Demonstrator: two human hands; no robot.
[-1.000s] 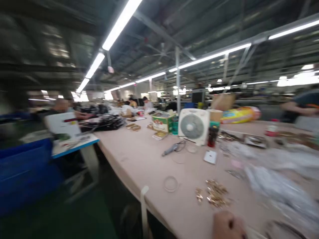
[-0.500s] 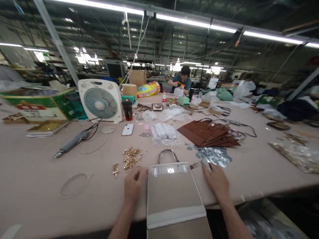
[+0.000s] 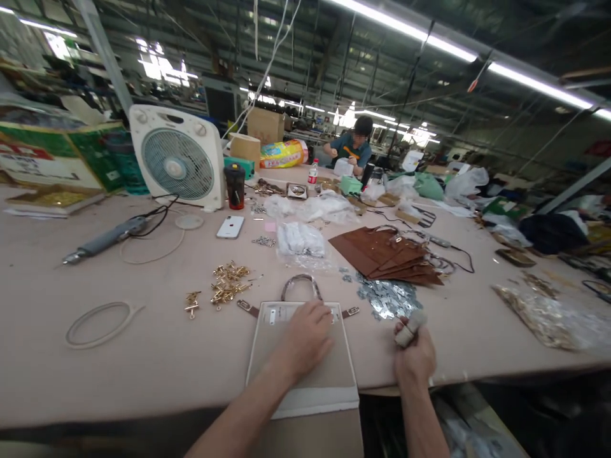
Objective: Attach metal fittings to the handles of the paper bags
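A taupe bag panel [image 3: 305, 375] lies at the table's front edge, with a curved handle [image 3: 301, 278] at its far end and small buckled straps [image 3: 351, 312] at both sides. Over its upper part lies my left hand [image 3: 308, 334], fingers spread low on the surface and covering the middle metal plate. To the right of the panel, my right hand [image 3: 416, 356] is raised with bent fingers. Pale grey, stubby shapes [image 3: 409, 327] show at its fingertips; wrapped fingertips or a held piece, I cannot tell. Flat silver metal plates [image 3: 389, 298] are heaped just beyond it.
Gold-coloured fittings [image 3: 229, 283] lie left of the panel. Stacked brown leather pieces [image 3: 382, 251] and a plastic-wrapped bundle [image 3: 300, 242] lie behind. A grey power tool [image 3: 105, 240], fan [image 3: 176, 159] and phone [image 3: 230, 227] stand or lie leftward. A co-worker [image 3: 353, 149] sits across the table.
My left hand has moved from beside the panel onto its upper part. The right hand has lifted and turned from the table by the plates. The view has shifted.
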